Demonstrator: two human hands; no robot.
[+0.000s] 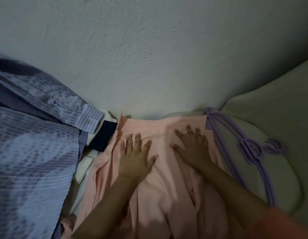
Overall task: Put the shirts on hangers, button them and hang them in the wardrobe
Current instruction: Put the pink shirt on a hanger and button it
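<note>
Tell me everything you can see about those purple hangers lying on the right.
The lilac plastic hangers lie flat in a small stack on the pale cushioned surface, just right of the pink shirt. They look thin and smooth, their hooks curling toward the right. One end reaches the wall; the shirt's edge overlaps their left side. Neither hand touches them, and no garment hangs on them.

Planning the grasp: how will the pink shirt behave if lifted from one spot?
Likely floppy: the pink shirt lies in soft folds under the flat left hand and right hand. Probably light, thin cloth that drapes. It may slide and bunch when pushed.
</note>
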